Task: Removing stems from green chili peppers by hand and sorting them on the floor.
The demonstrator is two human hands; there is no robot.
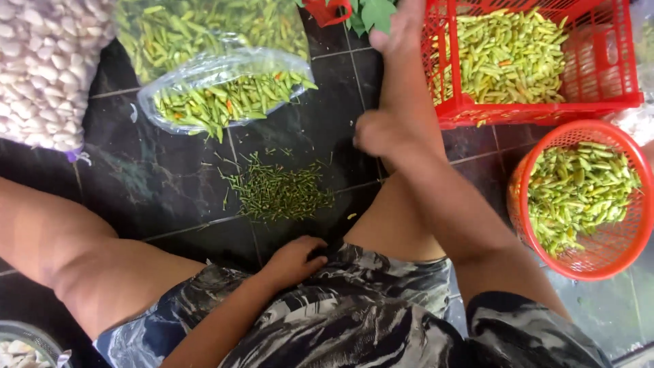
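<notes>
- Resting on the lap, the left hand [294,260] lies loosely curled, fingertips on the camouflage-patterned shorts [354,320]; it holds nothing that shows.
- Right hand [377,133] — blurred, drawn into a loose fist above the dark tiled floor [163,197], just beside the person's own raised shin; whether it pinches anything cannot be told.
- Pile of plucked green stems [279,193] — on the floor between the two legs, near the middle of the view, just left of the right hand and apart from it.
- Open clear plastic bag of green chillies [225,99] — lying on its side on the floor beyond the stem pile, mouth toward the right, a few orange pods among the green.
- Larger bag of green chillies [204,27] — behind it, at the top edge of the view.
- Red rectangular crate [531,112] — top right corner of the view, well filled with green chillies, its near wall close to the right hand's forearm.
- Round orange basket [613,259] — right edge of the view, in front of the crate, holding green chillies heaped toward its far side.
- Sack of pale garlic cloves [44,68] — top left corner, standing on the floor.
- Grey bowl with more pale cloves [27,344] — bottom left corner, partly cut off.
</notes>
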